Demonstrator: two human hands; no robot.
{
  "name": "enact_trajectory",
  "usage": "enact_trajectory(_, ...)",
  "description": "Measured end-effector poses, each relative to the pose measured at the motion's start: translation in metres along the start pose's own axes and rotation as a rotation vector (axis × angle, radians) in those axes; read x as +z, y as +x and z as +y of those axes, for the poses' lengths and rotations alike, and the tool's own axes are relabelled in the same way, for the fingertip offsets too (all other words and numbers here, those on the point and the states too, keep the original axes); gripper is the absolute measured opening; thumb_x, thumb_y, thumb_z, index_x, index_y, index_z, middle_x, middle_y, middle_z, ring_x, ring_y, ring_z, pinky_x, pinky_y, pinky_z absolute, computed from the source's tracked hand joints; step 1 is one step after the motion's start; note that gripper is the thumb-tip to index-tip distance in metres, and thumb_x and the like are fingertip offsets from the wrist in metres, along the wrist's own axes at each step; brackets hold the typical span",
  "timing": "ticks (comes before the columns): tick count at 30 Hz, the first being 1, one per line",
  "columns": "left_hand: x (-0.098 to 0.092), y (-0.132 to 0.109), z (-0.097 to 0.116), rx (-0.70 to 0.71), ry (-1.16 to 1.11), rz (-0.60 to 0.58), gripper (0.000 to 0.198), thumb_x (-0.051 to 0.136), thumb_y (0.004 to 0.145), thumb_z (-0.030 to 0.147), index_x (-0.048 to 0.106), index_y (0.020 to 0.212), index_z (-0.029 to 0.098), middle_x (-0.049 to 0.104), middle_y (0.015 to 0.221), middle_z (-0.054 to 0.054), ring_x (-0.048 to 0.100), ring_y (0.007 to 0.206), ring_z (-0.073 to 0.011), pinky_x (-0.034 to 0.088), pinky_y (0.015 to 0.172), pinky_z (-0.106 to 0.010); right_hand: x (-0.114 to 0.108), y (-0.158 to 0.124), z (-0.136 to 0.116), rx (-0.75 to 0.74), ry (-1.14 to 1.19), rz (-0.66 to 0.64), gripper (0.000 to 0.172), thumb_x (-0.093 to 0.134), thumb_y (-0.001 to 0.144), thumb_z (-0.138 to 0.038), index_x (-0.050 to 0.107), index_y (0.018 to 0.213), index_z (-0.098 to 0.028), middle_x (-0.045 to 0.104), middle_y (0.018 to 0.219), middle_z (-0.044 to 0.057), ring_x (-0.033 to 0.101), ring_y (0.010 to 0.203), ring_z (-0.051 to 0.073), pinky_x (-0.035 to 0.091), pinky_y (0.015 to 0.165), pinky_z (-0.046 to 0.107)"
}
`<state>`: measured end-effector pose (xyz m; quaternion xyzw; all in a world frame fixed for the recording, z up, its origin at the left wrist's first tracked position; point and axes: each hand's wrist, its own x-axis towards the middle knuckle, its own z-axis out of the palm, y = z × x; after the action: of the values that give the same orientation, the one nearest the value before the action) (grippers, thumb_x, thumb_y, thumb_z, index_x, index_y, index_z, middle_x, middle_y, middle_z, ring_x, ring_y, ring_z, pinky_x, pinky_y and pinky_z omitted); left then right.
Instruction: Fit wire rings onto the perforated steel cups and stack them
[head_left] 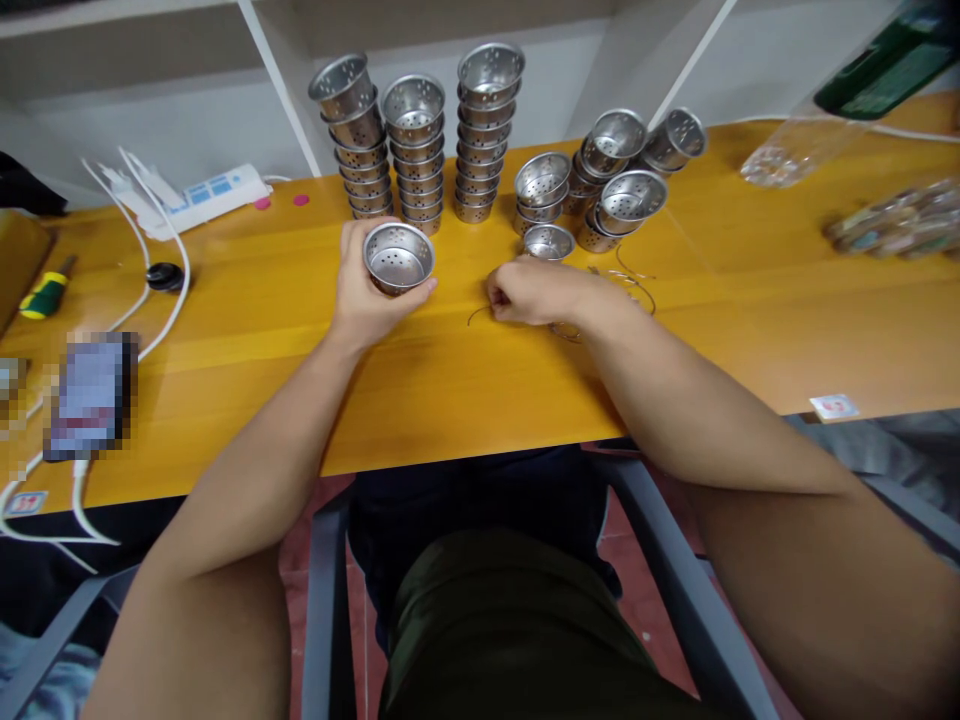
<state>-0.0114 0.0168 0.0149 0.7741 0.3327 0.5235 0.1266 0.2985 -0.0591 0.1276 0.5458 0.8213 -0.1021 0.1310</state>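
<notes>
My left hand (360, 285) is wrapped round a perforated metal cup (399, 258), with the cup's mouth tipped towards me. To the right, my right hand (525, 290) is closed low over the table, and a thin curved wire (478, 312) sticks out from its fingers. More thin wires (637, 290) lie loose beside and under the right wrist. Just behind that hand sits a single perforated cup (549, 242), partly hidden by it. Short stacks of the same cups (541, 182) stand behind, some leaning.
Three tall cup stacks (480, 150) stand against the shelf back. On the left are a power strip (217, 195), white cables, a phone (90, 395) and a yellow-green screwdriver (46, 293). A plastic bottle (810, 135) and a blurred bundle (900, 220) lie at the right.
</notes>
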Motion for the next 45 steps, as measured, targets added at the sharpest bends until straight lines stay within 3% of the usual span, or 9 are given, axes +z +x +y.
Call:
enact_trajectory(8,-0.002,0.000,0.007,-0.048,0.025,0.000,0.091,0.119,0.091,0.063,0.069,0.162,0.037,0.071,0.157,-0.010,0.075,0.163,-0.0466,0.060,0.151,-0.077,-0.007,-0.003,-0.019,0.013,-0.090,-0.038,0.031,0.084,0.116,-0.025,0.097,0.142,-0.015,0.096,0.140,0.025,0.091,0.125,0.044,0.060,0.092,0.047)
enact_trajectory(15,0.001,0.000,0.002,-0.045,-0.054,0.012,0.092,0.120,0.089,0.069,0.069,0.157,0.034,0.072,0.155,-0.010,0.077,0.159,-0.0441,0.061,0.149,-0.070,-0.001,0.000,-0.006,-0.014,-0.016,0.025,0.020,0.082,0.115,-0.026,0.094,0.125,-0.014,0.095,0.135,0.023,0.087,0.114,0.037,0.050,0.086,0.042)
enact_trajectory(18,0.006,0.001,0.002,-0.062,-0.121,0.021,0.100,0.118,0.089,0.080,0.066,0.159,0.032,0.075,0.152,-0.010,0.081,0.152,-0.0402,0.065,0.144,-0.063,0.006,0.005,0.012,-0.087,0.168,0.137,0.005,0.084,0.107,-0.019,0.081,0.110,-0.019,0.091,0.111,0.014,0.079,0.098,0.030,0.048,0.084,0.040)
enact_trajectory(22,0.012,0.000,-0.004,-0.070,-0.206,-0.004,0.114,0.119,0.081,0.090,0.063,0.161,0.032,0.078,0.150,-0.010,0.084,0.150,-0.0399,0.070,0.138,-0.058,0.017,0.012,0.031,-0.181,0.622,0.284,0.025,0.088,0.093,-0.016,0.066,0.101,-0.026,0.077,0.093,0.003,0.068,0.084,0.023,0.054,0.083,0.039)
enact_trajectory(25,0.015,-0.002,-0.013,-0.044,-0.237,-0.010,0.117,0.120,0.081,0.090,0.062,0.165,0.032,0.077,0.152,-0.012,0.084,0.152,-0.0411,0.070,0.138,-0.059,0.027,0.021,0.034,-0.261,0.930,0.350,0.032,0.090,0.085,-0.016,0.070,0.108,-0.028,0.075,0.094,0.001,0.064,0.081,0.021,0.057,0.081,0.038)
enact_trajectory(29,0.017,-0.004,-0.022,-0.001,-0.272,-0.025,0.114,0.113,0.087,0.094,0.061,0.167,0.033,0.077,0.153,-0.012,0.084,0.153,-0.0402,0.070,0.138,-0.058,0.035,0.034,0.030,-0.309,1.072,0.472,0.032,0.096,0.083,-0.020,0.078,0.109,-0.026,0.074,0.091,0.001,0.061,0.076,0.018,0.050,0.069,0.034)
enact_trajectory(35,0.017,-0.005,-0.023,-0.004,-0.302,-0.055,0.110,0.109,0.088,0.100,0.064,0.163,0.033,0.080,0.148,-0.010,0.088,0.143,-0.0355,0.075,0.129,-0.052,0.039,0.039,0.021,-0.387,1.291,0.523,0.044,0.110,0.095,-0.050,0.074,0.106,-0.028,0.068,0.081,-0.001,0.050,0.054,0.014,0.039,0.045,0.033)
enact_trajectory(41,0.018,-0.008,-0.018,0.001,-0.305,-0.107,0.108,0.111,0.088,0.099,0.066,0.160,0.032,0.080,0.147,-0.010,0.088,0.143,-0.0361,0.075,0.130,-0.055,0.037,0.033,0.013,-0.477,1.252,0.613,0.071,0.101,0.104,-0.094,0.087,0.127,-0.028,0.056,0.069,-0.005,0.046,0.053,0.014,0.038,0.046,0.032)
enact_trajectory(45,0.017,-0.009,-0.013,0.001,-0.318,-0.131,0.108,0.110,0.088,0.098,0.067,0.160,0.031,0.081,0.146,-0.010,0.090,0.138,-0.0350,0.077,0.127,-0.055,0.036,0.033,0.012,-0.491,1.200,0.691,0.079,0.090,0.107,-0.105,0.094,0.118,-0.026,0.061,0.073,-0.001,0.054,0.063,0.017,0.049,0.054,0.033)
